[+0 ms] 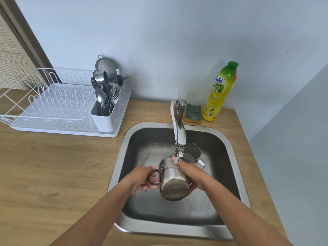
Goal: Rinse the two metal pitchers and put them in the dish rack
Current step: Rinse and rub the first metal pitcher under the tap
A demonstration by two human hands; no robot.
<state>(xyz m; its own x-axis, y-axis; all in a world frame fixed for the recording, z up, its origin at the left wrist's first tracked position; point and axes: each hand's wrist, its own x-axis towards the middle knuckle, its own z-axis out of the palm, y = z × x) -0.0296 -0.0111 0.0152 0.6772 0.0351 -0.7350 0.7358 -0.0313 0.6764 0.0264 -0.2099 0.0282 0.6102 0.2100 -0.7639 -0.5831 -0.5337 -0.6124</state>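
Over the sink: a shiny round metal pitcher [173,180] is held on its side under the tap, with its flat bottom facing the person and its open mouth pointing away.
Left hand: the left hand [142,180] is curled tight around the pitcher's thin metal handle [154,176].
Right hand: the right hand [192,176] is wrapped around the pitcher's round side, with the thumb up near the rim.
How it will feel: I think the pitcher is hard and stiff, light when empty, and slippery because it is wet and smooth. It will not break, but it could slide out and bang.
Best place to hold: the handle looks safest, with the other hand under the body to help.
Second pitcher: another shiny metal pitcher [192,154] stands upright in the sink, just behind the first one, partly hidden by the tap.
Tap: the silver bent tap [180,132] ends right above the held pitcher's mouth. I cannot tell if water is running.
Sink: the square steel sink [229,144] has white soapy marks on its floor.
Where they go: the white wire dish rack [58,103] sits on the wooden counter [53,166], well off to the left. Its plate slots look bare, and its white cutlery box [106,119] holds spoons and forks.
Other things: a green and yellow sponge [193,112] and a yellow dish soap bottle with a green cap [220,91] stand behind the sink.
Task so far: neither pitcher is in the rack yet.
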